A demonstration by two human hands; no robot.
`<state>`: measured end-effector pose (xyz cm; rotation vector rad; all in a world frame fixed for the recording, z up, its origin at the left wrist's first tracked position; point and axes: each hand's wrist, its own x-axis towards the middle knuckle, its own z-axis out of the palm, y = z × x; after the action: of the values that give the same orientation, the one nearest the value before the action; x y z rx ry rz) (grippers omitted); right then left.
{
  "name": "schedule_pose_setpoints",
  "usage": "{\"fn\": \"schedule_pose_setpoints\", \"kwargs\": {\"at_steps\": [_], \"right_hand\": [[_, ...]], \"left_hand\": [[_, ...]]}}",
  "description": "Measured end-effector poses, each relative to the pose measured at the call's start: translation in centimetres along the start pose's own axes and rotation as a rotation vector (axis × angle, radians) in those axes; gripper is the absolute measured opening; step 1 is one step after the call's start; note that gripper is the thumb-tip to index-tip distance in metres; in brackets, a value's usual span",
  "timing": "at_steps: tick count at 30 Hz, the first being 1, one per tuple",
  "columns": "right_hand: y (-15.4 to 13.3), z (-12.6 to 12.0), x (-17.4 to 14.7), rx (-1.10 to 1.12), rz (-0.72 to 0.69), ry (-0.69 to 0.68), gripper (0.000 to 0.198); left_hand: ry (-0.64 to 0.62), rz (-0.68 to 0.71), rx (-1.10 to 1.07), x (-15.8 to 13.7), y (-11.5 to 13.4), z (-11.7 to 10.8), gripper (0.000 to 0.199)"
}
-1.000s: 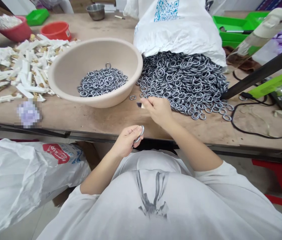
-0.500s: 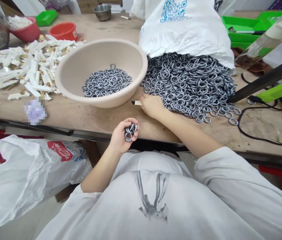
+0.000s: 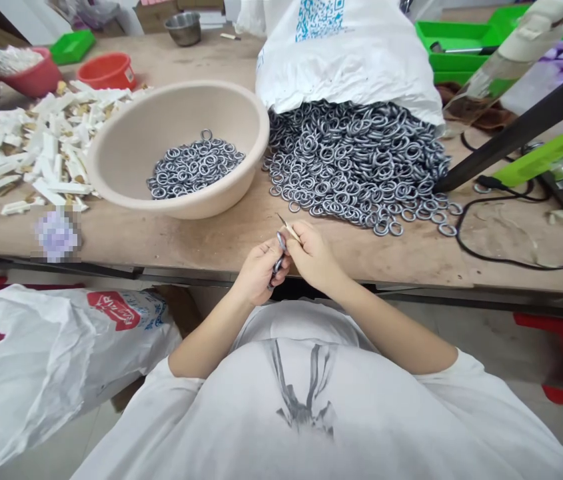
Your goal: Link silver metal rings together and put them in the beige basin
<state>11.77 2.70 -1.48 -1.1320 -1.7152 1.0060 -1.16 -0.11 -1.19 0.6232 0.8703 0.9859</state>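
Observation:
My left hand (image 3: 262, 270) is closed around several dark grey rings. One ring (image 3: 281, 241) stands up between its thumb and fingertips, and others are partly hidden in the palm. My right hand (image 3: 314, 257) meets it just above the table's front edge. Pinched in the right fingers is a small knife (image 3: 292, 231), thin and pale-handled with a dark tip, close beside that upright ring. A large beige basin (image 3: 178, 208), with a heap of rings (image 3: 196, 167) in it, stands beyond my left hand. Past my right hand, a big pile of loose rings (image 3: 356, 160) spreads over the table.
A white sack (image 3: 351, 73) lies behind the pile, its mouth toward me. White plastic pieces (image 3: 36, 147) cover the left side. Red bowls (image 3: 106, 71), green trays (image 3: 461, 50), a bottle (image 3: 506, 60) and a black cable (image 3: 511, 263) surround the work area. Another sack (image 3: 71, 360) stands below, left.
My right hand has come back from the table beside the pile, bringing the knife to my left hand. My left hand has turned, raising one ring at its fingertips. The view has shifted slightly right.

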Motion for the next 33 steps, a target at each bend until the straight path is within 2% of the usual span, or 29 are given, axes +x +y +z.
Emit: {"fn": "schedule_pose_setpoints", "kwargs": {"at_steps": [3,5,8,11,14,16,20,26,33], "right_hand": [[0.0,-0.5,-0.5,0.003,-0.052,0.047,0.017],[-0.2,-1.1,-0.7,0.076,-0.077,0.011,0.02],[-0.7,-1.6,-0.8,0.016,-0.17,-0.009,0.024],[-0.8,-1.9,-0.8,0.026,-0.161,-0.022,0.038],[-0.8,-2.5,-1.1,0.054,-0.123,0.029,0.051],[-1.0,-3.0,-1.5,-0.023,-0.174,0.053,0.051],[-1.5,-3.5,-2.5,-0.221,-0.294,-0.032,0.049],[-1.8,-3.3,-2.7,-0.34,-0.297,-0.07,0.048],[-1.1,-2.9,-2.3,-0.305,-0.269,-0.081,0.048]], "left_hand": [[0.021,0.044,0.034,-0.3,0.1,0.4,0.053],[0.031,0.064,0.058,-0.5,0.1,0.6,0.052],[0.045,0.083,0.079,-0.8,0.1,0.9,0.051],[0.016,0.081,0.093,-0.9,0.0,1.1,0.048],[-0.022,0.1,0.115,-1.1,0.3,1.0,0.047],[-0.021,0.121,0.105,-1.2,0.5,0.8,0.047],[0.003,0.133,0.061,-1.3,0.7,0.8,0.047],[0.021,0.119,0.072,-1.1,0.6,0.7,0.048],[-0.014,0.14,0.13,-1.0,0.5,-0.4,0.044]]}}
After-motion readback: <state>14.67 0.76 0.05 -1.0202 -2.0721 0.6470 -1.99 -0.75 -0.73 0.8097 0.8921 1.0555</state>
